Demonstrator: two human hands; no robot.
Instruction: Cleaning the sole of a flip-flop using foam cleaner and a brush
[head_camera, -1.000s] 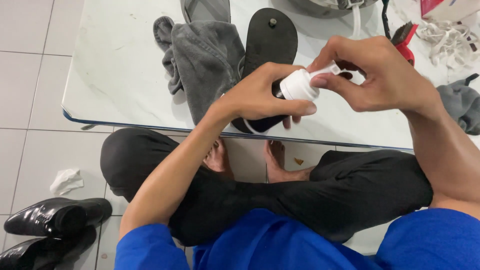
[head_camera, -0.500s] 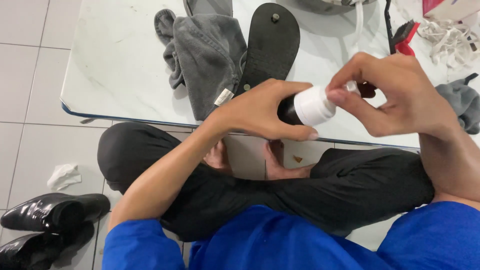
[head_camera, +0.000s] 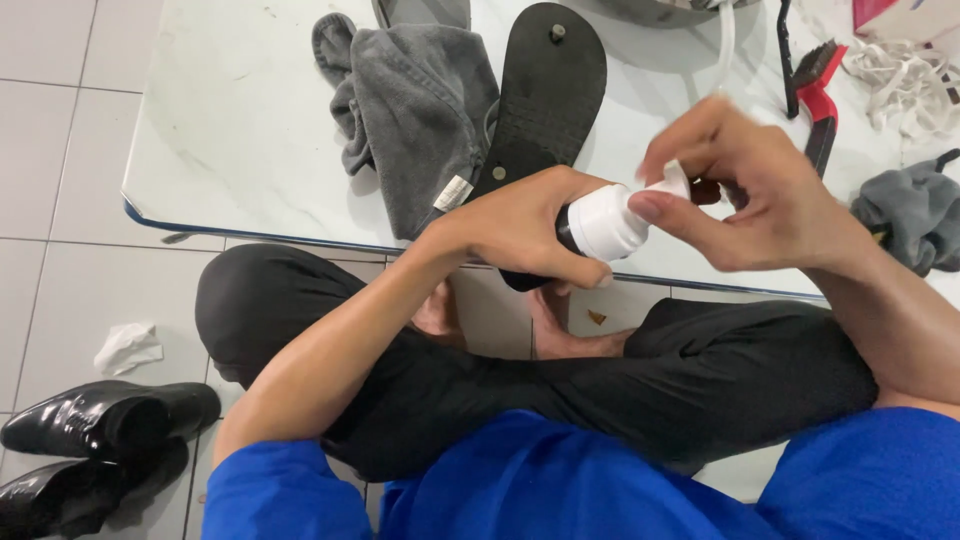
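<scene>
My left hand (head_camera: 520, 225) is wrapped around the small bottle (head_camera: 600, 222) above the table (head_camera: 230, 120) edge, my right hand (head_camera: 745, 190) pinches its white cap at 3 o'clock; I judge it light, stiff, smooth, best held around the body.

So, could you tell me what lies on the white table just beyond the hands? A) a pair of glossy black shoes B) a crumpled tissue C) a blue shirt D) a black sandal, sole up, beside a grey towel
D: the black sandal lies sole up against the grey towel on the table.
</scene>
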